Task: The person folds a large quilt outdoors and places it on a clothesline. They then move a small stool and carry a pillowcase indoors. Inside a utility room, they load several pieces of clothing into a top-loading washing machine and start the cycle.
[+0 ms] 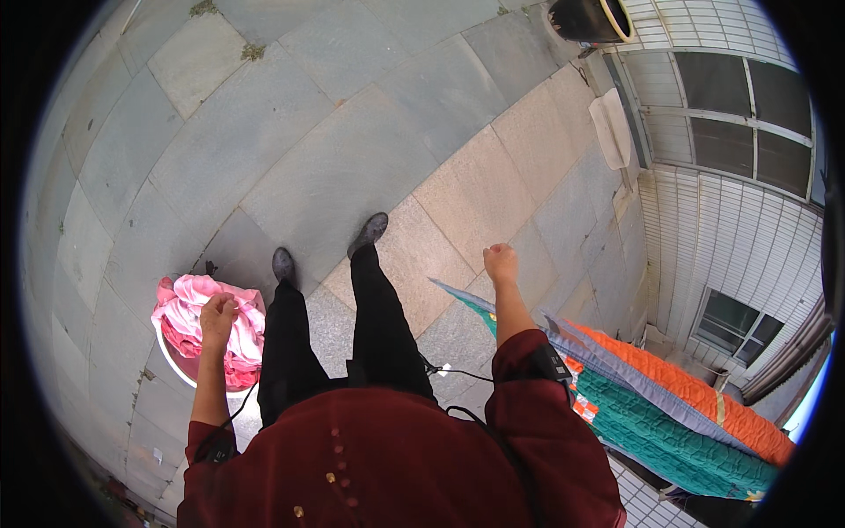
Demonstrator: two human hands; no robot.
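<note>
1. Pink cloth (pixel 198 295) is seen bunched in a round, pale-rimmed basin (pixel 181 363), which is set on the paved floor (pixel 308 132) at the person's left, beside the left shoe (pixel 282 266).
2. The left hand (pixel 217 319) is held over the cloth, with its fingers bent inward; how far it is open, and whether the cloth is touched or gripped, cannot be told.
3. The right hand (pixel 500 262) is held out in front, curled into a loose fist above the paving; nothing can be seen in its grasp.
4. Near the right forearm, a teal quilted cloth (pixel 656 431) and an orange quilted cloth (pixel 678 374) are spread side by side, with grey-lilac fabric seen between them. A teal and grey corner is seen past the forearm, to its left.
5. A dark red top (pixel 378 449) and black trousers (pixel 387 321) are worn, and a small black device (pixel 552 363) is carried on the right sleeve.
6. Farther off, at the right, a white-tiled wall (pixel 695 229) is seen, and a dark pot (pixel 585 19) is placed near the upper edge.
</note>
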